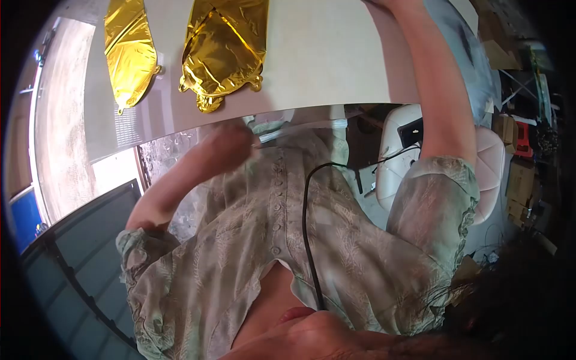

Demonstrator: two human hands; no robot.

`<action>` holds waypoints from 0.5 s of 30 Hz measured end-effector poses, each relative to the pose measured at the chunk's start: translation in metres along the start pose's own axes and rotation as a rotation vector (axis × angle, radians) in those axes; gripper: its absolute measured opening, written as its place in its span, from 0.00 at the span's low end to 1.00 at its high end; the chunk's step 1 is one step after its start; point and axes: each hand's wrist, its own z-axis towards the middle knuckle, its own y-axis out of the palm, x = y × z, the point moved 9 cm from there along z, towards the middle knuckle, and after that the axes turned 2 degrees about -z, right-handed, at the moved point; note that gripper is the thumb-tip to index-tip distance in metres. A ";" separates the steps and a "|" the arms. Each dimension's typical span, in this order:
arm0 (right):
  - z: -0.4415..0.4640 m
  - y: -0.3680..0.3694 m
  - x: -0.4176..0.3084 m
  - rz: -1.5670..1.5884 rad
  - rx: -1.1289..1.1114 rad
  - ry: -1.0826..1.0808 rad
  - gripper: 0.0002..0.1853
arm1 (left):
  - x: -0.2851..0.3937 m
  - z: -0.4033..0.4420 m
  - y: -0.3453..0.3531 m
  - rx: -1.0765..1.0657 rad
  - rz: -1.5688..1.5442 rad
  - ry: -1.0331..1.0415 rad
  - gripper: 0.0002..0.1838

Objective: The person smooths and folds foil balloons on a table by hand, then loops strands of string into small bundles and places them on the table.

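Two flat gold foil pieces lie on the pale table. The narrower gold foil piece (133, 57) is at the left, and the wider gold foil piece (225, 51), with small rounded tabs at its lower end, is to its right. My left hand (225, 147) is just off the table's near edge, below the wider piece and in front of my shirt. Its fingers are curled and blurred; what they hold, if anything, is hidden. My right arm reaches across the table's right side, and my right hand (393, 3) is mostly cut off by the top edge, its fingers hidden.
The pale table (330, 60) has a curved near edge. A black cable (306, 222) runs over my shirt. A white padded seat (489, 168) stands at the right, with cardboard boxes (521, 180) and a red crate (524, 138) beyond. A dark slatted panel (90, 264) is at lower left.
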 end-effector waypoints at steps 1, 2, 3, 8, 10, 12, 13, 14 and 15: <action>-0.002 -0.011 -0.007 -0.002 -0.004 0.004 0.21 | -0.012 0.007 0.016 -0.002 -0.001 0.005 0.05; -0.009 -0.047 -0.014 0.288 0.113 0.108 0.22 | -0.029 0.016 0.025 0.041 -0.087 -0.051 0.07; -0.021 -0.080 -0.023 0.578 0.228 0.210 0.24 | -0.045 0.023 0.035 0.084 -0.176 -0.110 0.09; -0.103 -0.171 -0.135 0.633 0.244 0.011 0.15 | -0.063 0.046 0.085 -0.191 -0.346 -0.188 0.11; -0.128 -0.162 -0.156 0.668 0.217 0.091 0.14 | -0.064 0.048 0.087 -0.296 -0.293 -0.256 0.11; -0.150 -0.142 -0.173 0.728 0.188 0.143 0.13 | -0.062 0.050 0.081 -0.321 -0.228 -0.271 0.11; -0.160 -0.129 -0.178 0.784 0.161 0.192 0.12 | -0.061 0.050 0.077 -0.322 -0.229 -0.270 0.11; -0.167 -0.121 -0.185 0.783 0.161 0.192 0.12 | -0.060 0.050 0.077 -0.360 -0.179 -0.259 0.11; -0.174 -0.105 -0.188 0.807 0.101 0.267 0.12 | -0.059 0.050 0.076 -0.397 -0.130 -0.246 0.11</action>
